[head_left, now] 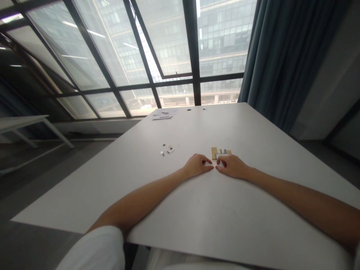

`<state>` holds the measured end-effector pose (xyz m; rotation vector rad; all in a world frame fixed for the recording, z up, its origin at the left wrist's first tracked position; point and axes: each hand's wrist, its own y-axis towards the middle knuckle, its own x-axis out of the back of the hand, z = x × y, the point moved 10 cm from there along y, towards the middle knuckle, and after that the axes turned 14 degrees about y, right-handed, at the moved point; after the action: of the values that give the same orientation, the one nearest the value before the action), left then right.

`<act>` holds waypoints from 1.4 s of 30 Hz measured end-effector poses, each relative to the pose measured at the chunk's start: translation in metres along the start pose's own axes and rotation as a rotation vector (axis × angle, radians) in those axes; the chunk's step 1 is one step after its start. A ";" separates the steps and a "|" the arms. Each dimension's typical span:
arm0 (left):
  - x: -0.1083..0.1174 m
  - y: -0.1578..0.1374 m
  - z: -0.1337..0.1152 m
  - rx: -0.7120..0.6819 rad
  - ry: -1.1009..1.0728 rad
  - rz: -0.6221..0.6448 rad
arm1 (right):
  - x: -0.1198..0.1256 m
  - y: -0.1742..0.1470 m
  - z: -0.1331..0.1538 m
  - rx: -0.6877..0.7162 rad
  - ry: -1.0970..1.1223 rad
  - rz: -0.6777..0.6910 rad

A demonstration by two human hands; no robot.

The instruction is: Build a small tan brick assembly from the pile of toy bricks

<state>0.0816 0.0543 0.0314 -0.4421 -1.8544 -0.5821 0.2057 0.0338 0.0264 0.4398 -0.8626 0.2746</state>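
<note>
Several small loose pieces [168, 152], some dark and some pale, out on the left of the worktop [180, 210], well apart from both hands and too small to identify. Next, to the right of these, left hand [198, 165]: slanted in from near left along a forearm low over the worktop, index finger and thumb curved rightward with only a narrow gap between the tips. Cannot tell of anything thin held in that grip. Just past the fingertips, slightly to the far side, a flat tan piece [214, 150] on the worktop, with small bluish bits [225, 151] toward its right portion, partly hidden behind the right hand. Seems to be fine two-handed fingertip work close beside the tan piece, probably handling something tiny, judging from pose alone. At right, right hand [229, 166]: nearly mirrored, slanted in from near right, wrist low, index finger and thumb rounded into a loose C facing left, tips near the left hand's but apart. Cannot tell of anything held there either. Calls next, most likely, for small, steady fingertip adjustments, wrists low, without nudging the tan piece.
</note>
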 end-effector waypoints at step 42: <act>0.011 0.004 0.015 0.046 0.109 -0.132 | 0.051 -0.008 -0.024 0.027 0.296 -0.493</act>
<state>0.0688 0.0662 0.0380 -0.2536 -1.7978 -0.6380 0.2569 0.0413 0.0503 0.6046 -0.4411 -0.1036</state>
